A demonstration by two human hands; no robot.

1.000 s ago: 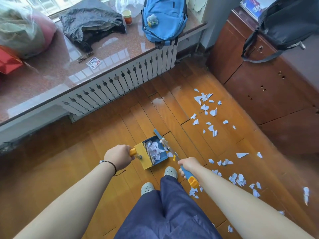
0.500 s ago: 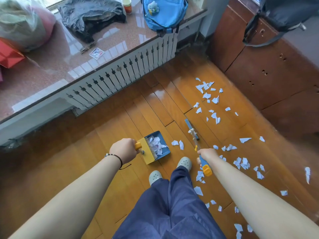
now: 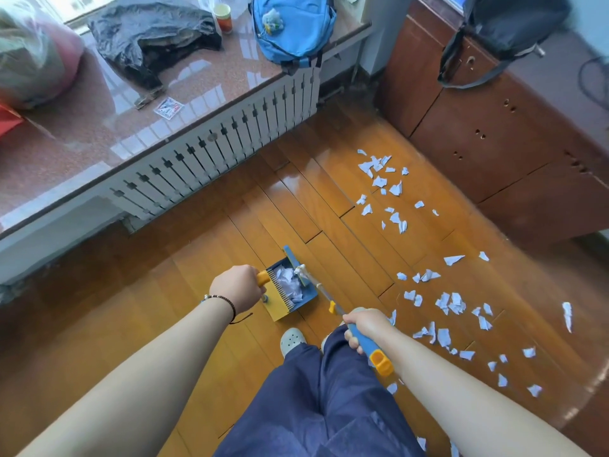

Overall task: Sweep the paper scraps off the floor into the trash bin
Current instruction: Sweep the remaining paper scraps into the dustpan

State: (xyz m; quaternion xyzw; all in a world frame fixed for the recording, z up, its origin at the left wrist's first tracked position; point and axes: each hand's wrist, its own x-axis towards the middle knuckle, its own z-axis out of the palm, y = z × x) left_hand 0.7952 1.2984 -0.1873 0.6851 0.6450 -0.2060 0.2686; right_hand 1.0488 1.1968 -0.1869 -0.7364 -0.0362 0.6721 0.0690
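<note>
A blue and yellow dustpan (image 3: pixel 304 300) rests on the wooden floor in front of my feet, with white paper scraps (image 3: pixel 290 283) inside it. My left hand (image 3: pixel 235 286) grips its orange handle. My right hand (image 3: pixel 365 326) is closed around the blue and orange handle of a small broom (image 3: pixel 361 338). The broom's blue head (image 3: pixel 293 258) lies against the pan's open mouth. Several more paper scraps (image 3: pixel 451 301) are scattered over the floor to the right. No trash bin is in view.
A stone windowsill (image 3: pixel 197 90) over a white radiator cover (image 3: pixel 230 143) runs along the left, holding a blue backpack (image 3: pixel 293 24) and bags. A brown wooden cabinet (image 3: pixel 494 127) bounds the right side. My shoes (image 3: pixel 291 339) stand just behind the pan.
The broom head swept left from the open floor back to the dustpan's mouth, and the two scraps that lay just outside the pan are no longer on the floor there.
</note>
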